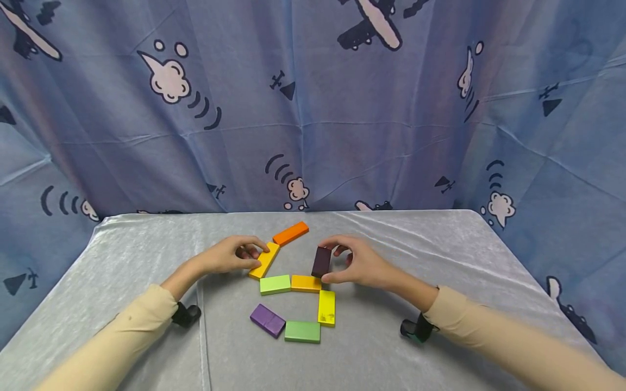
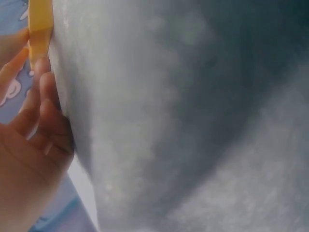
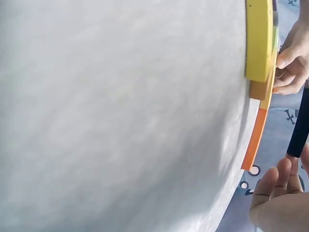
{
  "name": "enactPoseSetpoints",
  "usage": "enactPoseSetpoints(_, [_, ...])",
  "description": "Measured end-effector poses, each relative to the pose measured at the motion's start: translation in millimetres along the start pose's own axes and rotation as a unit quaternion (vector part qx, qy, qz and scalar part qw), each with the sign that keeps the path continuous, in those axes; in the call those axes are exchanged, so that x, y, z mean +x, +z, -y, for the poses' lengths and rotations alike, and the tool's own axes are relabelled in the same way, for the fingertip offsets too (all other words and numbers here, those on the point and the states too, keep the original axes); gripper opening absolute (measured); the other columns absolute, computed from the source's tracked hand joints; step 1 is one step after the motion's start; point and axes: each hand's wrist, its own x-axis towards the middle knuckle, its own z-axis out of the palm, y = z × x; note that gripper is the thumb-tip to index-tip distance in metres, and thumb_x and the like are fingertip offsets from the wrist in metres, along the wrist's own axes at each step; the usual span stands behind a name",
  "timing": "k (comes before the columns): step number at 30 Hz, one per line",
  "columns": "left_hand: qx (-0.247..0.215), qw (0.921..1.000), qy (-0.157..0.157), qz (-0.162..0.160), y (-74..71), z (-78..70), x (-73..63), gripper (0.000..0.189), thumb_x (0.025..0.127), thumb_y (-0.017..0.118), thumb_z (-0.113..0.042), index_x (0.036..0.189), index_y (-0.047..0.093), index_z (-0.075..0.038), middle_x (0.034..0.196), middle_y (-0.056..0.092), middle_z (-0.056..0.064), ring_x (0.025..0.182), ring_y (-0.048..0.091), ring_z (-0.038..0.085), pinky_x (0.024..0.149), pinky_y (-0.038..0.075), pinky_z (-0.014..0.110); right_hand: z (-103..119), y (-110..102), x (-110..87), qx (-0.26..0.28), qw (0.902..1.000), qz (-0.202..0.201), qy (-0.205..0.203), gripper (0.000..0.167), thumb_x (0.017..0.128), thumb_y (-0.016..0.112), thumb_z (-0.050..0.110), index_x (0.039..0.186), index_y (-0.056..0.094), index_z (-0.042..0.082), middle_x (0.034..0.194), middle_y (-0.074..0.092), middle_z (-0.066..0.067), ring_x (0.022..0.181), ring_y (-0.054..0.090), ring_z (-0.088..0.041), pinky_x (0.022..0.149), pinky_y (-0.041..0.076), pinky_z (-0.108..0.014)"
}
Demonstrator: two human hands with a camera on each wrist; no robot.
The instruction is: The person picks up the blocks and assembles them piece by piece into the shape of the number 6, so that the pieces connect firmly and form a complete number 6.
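My left hand (image 1: 230, 255) has its thumb and a fingertip on a yellow-orange block (image 1: 265, 262), pinching it where it lies on the cloth. The left wrist view shows those fingers at the end of the same block (image 2: 41, 19). With thumb and fingers at its two ends, my right hand (image 1: 359, 263) holds a dark purple block (image 1: 321, 262). In the right wrist view this block (image 3: 299, 128) looks nearly black and is raised above the cloth. Just below it in the head view lies an amber block (image 1: 306, 283), with a light green block (image 1: 275, 284) end to end on its left.
An orange block (image 1: 290, 233) touches the far end of the yellow-orange one. Nearer me, a bright yellow block (image 1: 326, 308), a green block (image 1: 302, 332) and a violet block (image 1: 267, 320) continue the winding row. Grey cloth (image 1: 391, 347) covers the table; a patterned blue curtain (image 1: 313, 152) hangs behind.
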Motion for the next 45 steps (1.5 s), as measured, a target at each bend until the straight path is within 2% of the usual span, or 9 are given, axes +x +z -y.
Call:
enactPoseSetpoints(6, [-0.004, 0.9999, 0.007, -0.009, 0.1, 2.2, -2.1, 0.029, 0.095, 0.074, -0.009, 0.122, 0.069, -0.002, 0.104, 0.069, 0.008, 0.086, 0.064, 0.020, 0.076, 0.053, 0.035, 6.2, 9.4, 8.7, -0.007, 0.9997, 0.016, -0.017, 0.064, 0.077, 0.091, 0.029, 0.132, 0.065, 0.009, 0.123, 0.064, 0.002, 0.105, 0.057, -0.032, 0.082, 0.050, -0.053])
enactPoseSetpoints(15, [-0.002, 0.9998, 0.014, -0.010, 0.5, 3.8, -3.0, 0.029, 0.095, 0.073, -0.009, 0.123, 0.070, -0.003, 0.115, 0.069, 0.014, 0.090, 0.065, 0.020, 0.078, 0.054, 0.036, 20.8, 24.4, 21.0, -0.005, 0.9988, 0.045, -0.020, 0.064, 0.080, 0.089, 0.031, 0.133, 0.064, 0.008, 0.125, 0.061, 0.000, 0.108, 0.055, -0.034, 0.086, 0.049, -0.054])
enactPoseSetpoints(24, [-0.006, 0.9998, 0.019, -0.009, 0.4, 3.8, -0.7, 0.028, 0.094, 0.073, -0.007, 0.122, 0.070, -0.001, 0.109, 0.070, 0.011, 0.085, 0.064, 0.019, 0.074, 0.053, 0.035, 35.8, 40.5, 32.9, -0.003, 0.9972, 0.067, -0.033, 0.064, 0.078, 0.091, 0.029, 0.133, 0.065, 0.011, 0.124, 0.061, 0.004, 0.106, 0.055, -0.026, 0.085, 0.051, -0.050])
enactPoseSetpoints(31, [-0.014, 0.9996, 0.024, -0.005, -0.3, 3.9, -2.0, 0.029, 0.095, 0.073, -0.008, 0.123, 0.070, -0.001, 0.110, 0.070, 0.014, 0.085, 0.064, 0.020, 0.075, 0.053, 0.036, 45.0, 53.3, 42.3, -0.020, 0.9949, 0.092, -0.037, 0.066, 0.077, 0.093, 0.029, 0.134, 0.065, 0.013, 0.122, 0.062, 0.009, 0.105, 0.056, -0.021, 0.083, 0.052, -0.041])
enactPoseSetpoints(34, [-0.016, 0.9996, 0.024, -0.005, -0.5, 3.7, -2.6, 0.029, 0.095, 0.073, -0.009, 0.123, 0.070, -0.001, 0.108, 0.070, 0.012, 0.086, 0.064, 0.021, 0.075, 0.053, 0.036, 48.0, 58.4, 45.8, -0.018, 0.9938, 0.099, -0.047, 0.064, 0.077, 0.093, 0.028, 0.133, 0.065, 0.013, 0.122, 0.062, 0.008, 0.104, 0.056, -0.020, 0.080, 0.053, -0.037])
enactPoseSetpoints(39, [-0.021, 0.9995, 0.023, -0.003, -0.2, 5.4, -2.1, 0.028, 0.095, 0.072, -0.006, 0.123, 0.069, -0.001, 0.105, 0.070, 0.008, 0.085, 0.064, 0.020, 0.074, 0.053, 0.033, 50.6, 66.0, 51.1, -0.007, 0.9926, 0.108, -0.055, 0.063, 0.077, 0.093, 0.027, 0.132, 0.066, 0.012, 0.119, 0.063, 0.006, 0.106, 0.057, -0.025, 0.077, 0.054, -0.033])
enactPoseSetpoints(42, [-0.027, 0.9993, 0.026, 0.001, -0.4, 6.7, -1.6, 0.029, 0.095, 0.070, -0.004, 0.123, 0.069, -0.001, 0.106, 0.070, 0.009, 0.086, 0.065, 0.020, 0.075, 0.053, 0.033, 51.1, 70.2, 53.8, 0.002, 0.9918, 0.111, -0.064, 0.063, 0.076, 0.093, 0.025, 0.131, 0.066, 0.011, 0.117, 0.063, 0.006, 0.107, 0.058, -0.026, 0.078, 0.054, -0.034])
enactPoseSetpoints(45, [-0.030, 0.9991, 0.031, 0.005, -0.9, 7.8, -1.5, 0.029, 0.095, 0.069, -0.003, 0.124, 0.068, -0.001, 0.108, 0.071, 0.009, 0.088, 0.066, 0.021, 0.076, 0.054, 0.034, 50.1, 74.8, 57.2, 0.010, 0.9896, 0.114, -0.087, 0.062, 0.076, 0.093, 0.022, 0.130, 0.067, 0.008, 0.117, 0.064, 0.005, 0.108, 0.057, -0.025, 0.086, 0.053, -0.040])
